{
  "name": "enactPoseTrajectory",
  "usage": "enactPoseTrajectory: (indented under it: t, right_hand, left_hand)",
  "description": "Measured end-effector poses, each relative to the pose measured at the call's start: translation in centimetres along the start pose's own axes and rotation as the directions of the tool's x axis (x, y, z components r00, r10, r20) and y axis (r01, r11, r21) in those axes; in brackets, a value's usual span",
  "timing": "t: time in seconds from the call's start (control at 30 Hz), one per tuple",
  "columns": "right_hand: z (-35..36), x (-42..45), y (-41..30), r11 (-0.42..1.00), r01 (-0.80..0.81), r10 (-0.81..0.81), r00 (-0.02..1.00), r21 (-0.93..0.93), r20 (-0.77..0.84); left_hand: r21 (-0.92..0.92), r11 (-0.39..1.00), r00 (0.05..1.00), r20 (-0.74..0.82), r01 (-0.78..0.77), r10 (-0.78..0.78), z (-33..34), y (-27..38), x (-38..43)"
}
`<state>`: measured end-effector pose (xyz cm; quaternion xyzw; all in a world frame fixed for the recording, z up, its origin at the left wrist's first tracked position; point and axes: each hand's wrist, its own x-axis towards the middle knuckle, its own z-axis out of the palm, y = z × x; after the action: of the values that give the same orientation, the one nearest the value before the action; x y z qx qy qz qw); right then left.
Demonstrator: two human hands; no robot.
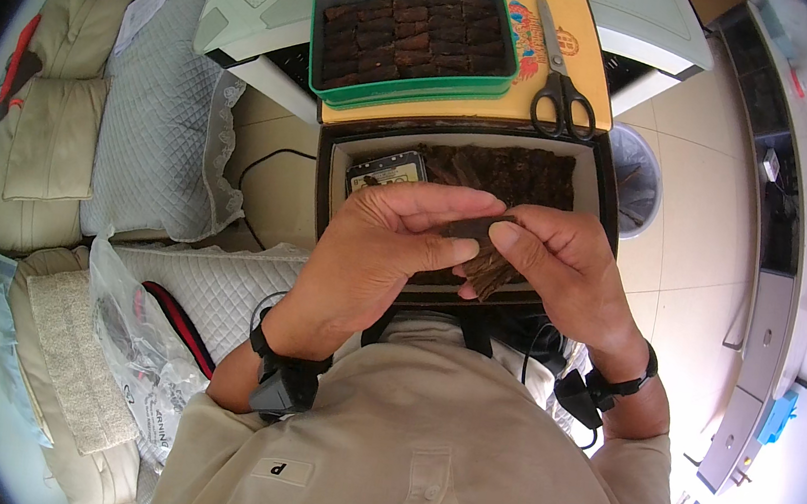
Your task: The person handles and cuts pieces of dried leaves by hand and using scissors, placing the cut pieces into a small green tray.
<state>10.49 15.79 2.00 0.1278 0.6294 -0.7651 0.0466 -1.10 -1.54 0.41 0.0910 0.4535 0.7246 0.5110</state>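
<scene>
A dark brown dried leaf piece (pixel 490 266), perhaps tobacco, is held between my left hand (pixel 405 241) and my right hand (pixel 563 272). Both thumbs press on it from above. Beneath my hands lies an open box (pixel 608 201) with a pale lining, holding a mass of dark brown leaf (pixel 534 173) and a flat case with a label (pixel 387 168). Beyond it, a green-rimmed tin (pixel 408 94) is filled with rows of small dark brown pieces (pixel 411 37). Black-handled scissors (pixel 558 71) lie to the tin's right, blades pointing away.
The tin and scissors rest on a yellow board (pixel 597 87) over a pale table (pixel 665 27). A lined waste bin (pixel 635 182) stands right of the box. At left are a quilted sofa cover (pixel 166 94) and a clear plastic bag (pixel 148 364).
</scene>
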Motion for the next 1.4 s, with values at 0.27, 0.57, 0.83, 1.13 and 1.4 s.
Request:
enactPoseTrajectory:
  t: [0.27, 0.57, 0.83, 1.13, 1.4]
  right_hand:
    - [0.1, -0.2, -0.4, 0.998, 0.023, -0.024, 1.000, -0.056, -0.020]
    - [0.2, -0.1, 0.2, 0.997, 0.045, -0.046, 0.999, 0.058, 0.023]
    - [0.4, -0.1, 0.2, 0.994, 0.028, -0.026, 1.000, 0.105, -0.016]
    - [0.1, -0.1, 1.0, 0.997, 0.072, -0.072, 0.997, 0.012, -0.020]
    - [0.4, 0.1, 0.6, 0.994, 0.107, -0.107, 0.992, -0.006, -0.059]
  left_hand:
    - [0.071, 0.980, 0.983, 0.012, -0.184, 0.184, 1.9, 0.0, -0.3]
    - [0.474, 0.803, 0.919, 0.037, -0.361, 0.392, 0.9, -0.3, -0.4]
    - [0.445, 0.809, 0.906, 0.015, -0.384, 0.423, 0.7, -0.9, -0.2]
    - [0.403, 0.845, 0.930, 0.045, -0.352, 0.366, 0.5, -0.7, 0.1]
    - [0.363, 0.879, 0.950, 0.060, -0.308, 0.308, 0.3, -0.5, 0.2]
